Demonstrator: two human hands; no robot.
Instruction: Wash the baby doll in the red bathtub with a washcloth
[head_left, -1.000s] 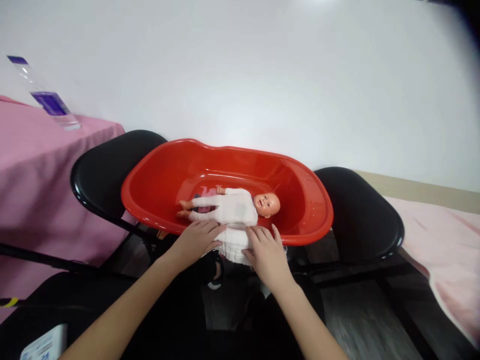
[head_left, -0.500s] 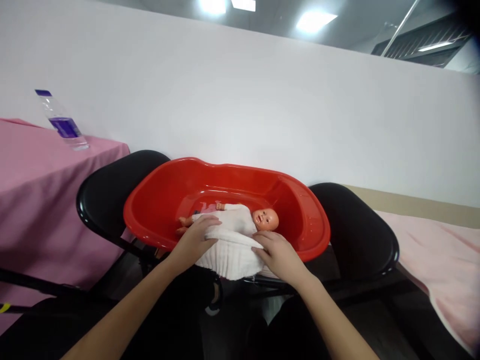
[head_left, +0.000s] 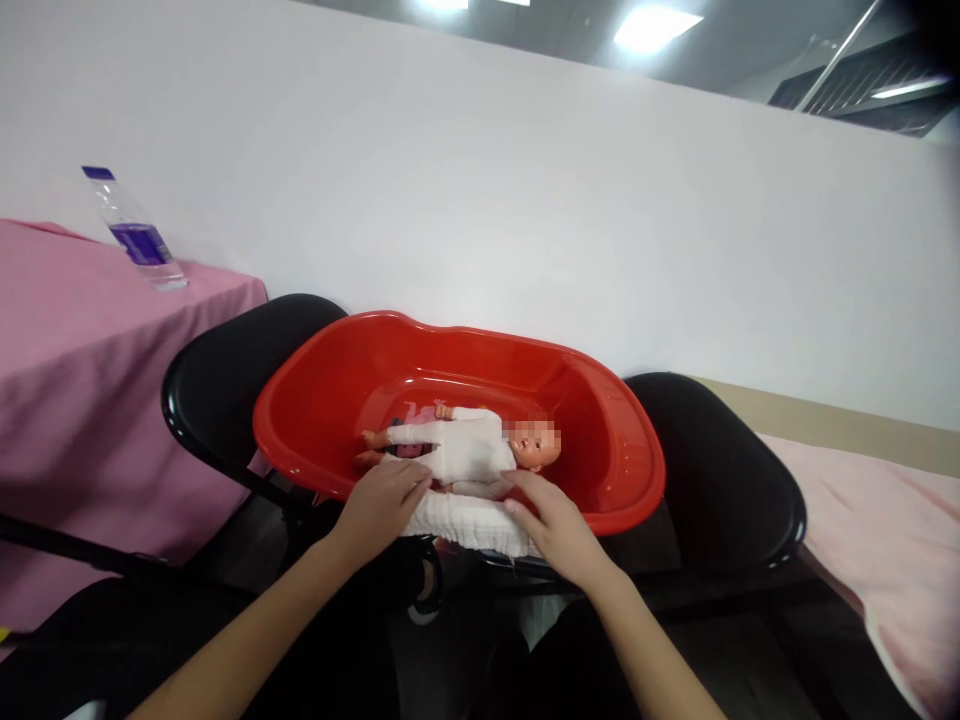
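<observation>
A baby doll (head_left: pixel 472 448) in white clothing lies on its back inside a red baby bath (head_left: pixel 607 400), its head to the right and its bare feet to the left. Along the bath's near rim hangs a white gauze cloth (head_left: pixel 469 523), bunched in a strip in front of the doll. My left hand (head_left: pixel 382 502) grips the cloth's left end near the doll's legs, fingers pressed together. At the right end, my right hand (head_left: pixel 553 520) holds the cloth between thumb and fingers, close to the doll's shoulder. The fingertips are partly hidden.
Black chairs (head_left: pixel 225 390) (head_left: pixel 716 470) stand at both ends of the bath. A bottle with a purple label (head_left: pixel 141 243) is on the pink-covered table (head_left: pixel 112 340) at left. A pale pink cloth (head_left: pixel 870 520) covers a surface at right. A white wall (head_left: pixel 480 190) rises behind.
The cloth has come down off the doll's body toward the near rim and now looks narrower. More of the doll's torso and legs shows. Both hands have shifted slightly; the view has tilted a little.
</observation>
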